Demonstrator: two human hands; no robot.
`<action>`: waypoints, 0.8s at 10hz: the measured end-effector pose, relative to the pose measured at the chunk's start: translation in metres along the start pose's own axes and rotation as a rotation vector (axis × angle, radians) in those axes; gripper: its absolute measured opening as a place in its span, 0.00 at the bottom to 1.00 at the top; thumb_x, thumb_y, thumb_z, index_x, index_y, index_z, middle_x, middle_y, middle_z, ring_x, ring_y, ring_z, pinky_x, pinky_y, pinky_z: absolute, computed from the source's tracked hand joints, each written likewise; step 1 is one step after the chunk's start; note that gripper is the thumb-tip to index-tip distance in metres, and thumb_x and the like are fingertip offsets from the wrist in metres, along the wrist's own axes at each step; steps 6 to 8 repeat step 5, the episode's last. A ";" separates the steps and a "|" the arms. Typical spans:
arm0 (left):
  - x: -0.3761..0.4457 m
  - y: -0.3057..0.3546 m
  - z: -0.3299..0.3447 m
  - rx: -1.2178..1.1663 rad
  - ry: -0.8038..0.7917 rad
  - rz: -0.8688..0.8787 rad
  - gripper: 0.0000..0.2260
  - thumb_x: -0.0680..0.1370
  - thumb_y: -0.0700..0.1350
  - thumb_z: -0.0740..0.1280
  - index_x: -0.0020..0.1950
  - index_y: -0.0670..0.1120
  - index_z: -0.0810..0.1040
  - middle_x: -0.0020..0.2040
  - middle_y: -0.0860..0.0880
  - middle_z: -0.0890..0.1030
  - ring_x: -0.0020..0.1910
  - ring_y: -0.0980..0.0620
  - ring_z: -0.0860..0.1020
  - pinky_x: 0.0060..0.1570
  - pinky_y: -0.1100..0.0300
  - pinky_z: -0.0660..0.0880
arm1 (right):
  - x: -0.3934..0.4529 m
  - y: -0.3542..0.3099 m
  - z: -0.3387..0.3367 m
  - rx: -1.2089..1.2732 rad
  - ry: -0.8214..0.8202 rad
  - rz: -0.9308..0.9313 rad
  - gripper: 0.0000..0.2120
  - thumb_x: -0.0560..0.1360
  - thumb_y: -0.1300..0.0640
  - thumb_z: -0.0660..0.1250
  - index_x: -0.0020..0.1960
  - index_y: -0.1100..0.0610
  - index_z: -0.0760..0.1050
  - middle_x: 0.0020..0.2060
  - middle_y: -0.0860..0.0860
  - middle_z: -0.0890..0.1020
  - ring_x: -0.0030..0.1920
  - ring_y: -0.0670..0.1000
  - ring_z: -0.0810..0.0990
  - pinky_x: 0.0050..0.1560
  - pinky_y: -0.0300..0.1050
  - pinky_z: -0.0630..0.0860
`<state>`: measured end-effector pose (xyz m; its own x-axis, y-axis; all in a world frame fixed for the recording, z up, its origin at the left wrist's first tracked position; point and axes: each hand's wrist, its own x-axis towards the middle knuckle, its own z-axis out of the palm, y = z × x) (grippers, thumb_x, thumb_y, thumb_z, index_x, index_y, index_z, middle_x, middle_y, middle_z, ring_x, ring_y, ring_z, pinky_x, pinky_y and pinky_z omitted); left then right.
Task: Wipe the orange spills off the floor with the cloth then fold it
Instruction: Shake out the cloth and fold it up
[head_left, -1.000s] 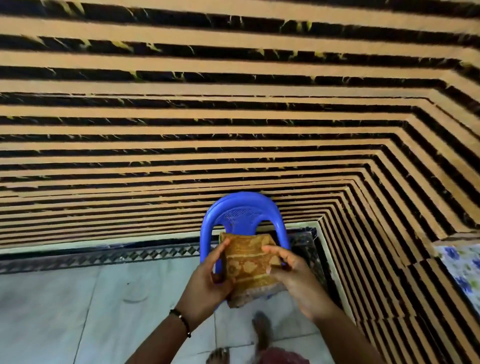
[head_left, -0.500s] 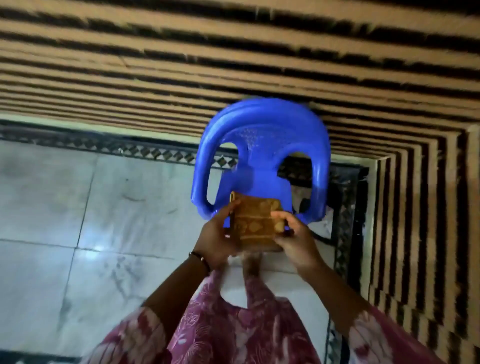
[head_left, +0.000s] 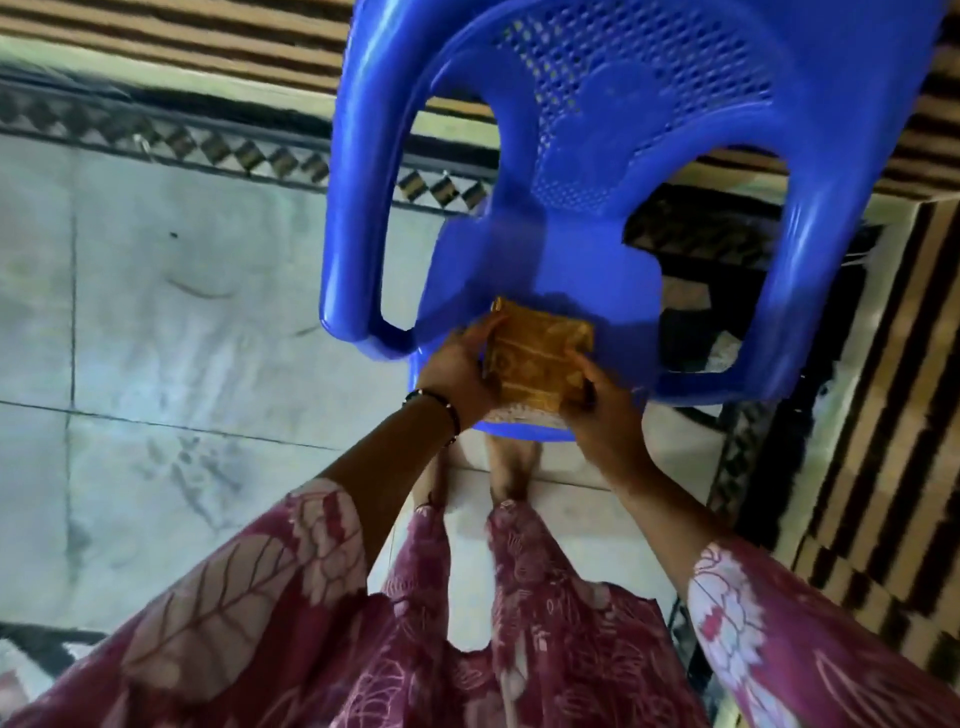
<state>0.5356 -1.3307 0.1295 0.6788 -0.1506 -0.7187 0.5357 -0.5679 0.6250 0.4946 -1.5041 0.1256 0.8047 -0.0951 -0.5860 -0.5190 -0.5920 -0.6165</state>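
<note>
Nearest, the left hand (head_left: 457, 366) and right hand (head_left: 597, 400) each grip one folded cloth (head_left: 535, 364), pressing it on the front of the seat of one blue chair (head_left: 571, 171). Released so near the seat's front edge, it could slide to the floor (head_left: 182, 312) and unfold.

chair (head_left: 571, 171) top cut off at frame edge, cloth (head_left: 537, 364) underside hidden, possibly resting on seat

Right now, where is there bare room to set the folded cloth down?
The blue chair seat is bare behind the cloth, toward the backrest. The grey floor tiles left of the chair are open too. The seat's front edge is crowded by the left hand and right hand.
</note>
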 end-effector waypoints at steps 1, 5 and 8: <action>0.006 -0.004 0.005 0.129 -0.016 -0.091 0.34 0.70 0.47 0.67 0.75 0.51 0.59 0.69 0.40 0.66 0.65 0.40 0.70 0.63 0.58 0.65 | 0.002 0.000 0.008 -0.186 -0.040 0.056 0.31 0.66 0.57 0.56 0.69 0.58 0.70 0.61 0.63 0.70 0.54 0.62 0.76 0.54 0.42 0.66; -0.024 0.015 0.003 0.218 0.095 -0.249 0.28 0.76 0.45 0.62 0.75 0.48 0.57 0.67 0.41 0.66 0.64 0.38 0.70 0.62 0.43 0.68 | -0.022 -0.019 -0.015 -0.317 0.065 -0.027 0.12 0.76 0.58 0.62 0.58 0.56 0.77 0.54 0.60 0.74 0.50 0.62 0.76 0.45 0.52 0.74; -0.024 0.015 0.003 0.218 0.095 -0.249 0.28 0.76 0.45 0.62 0.75 0.48 0.57 0.67 0.41 0.66 0.64 0.38 0.70 0.62 0.43 0.68 | -0.022 -0.019 -0.015 -0.317 0.065 -0.027 0.12 0.76 0.58 0.62 0.58 0.56 0.77 0.54 0.60 0.74 0.50 0.62 0.76 0.45 0.52 0.74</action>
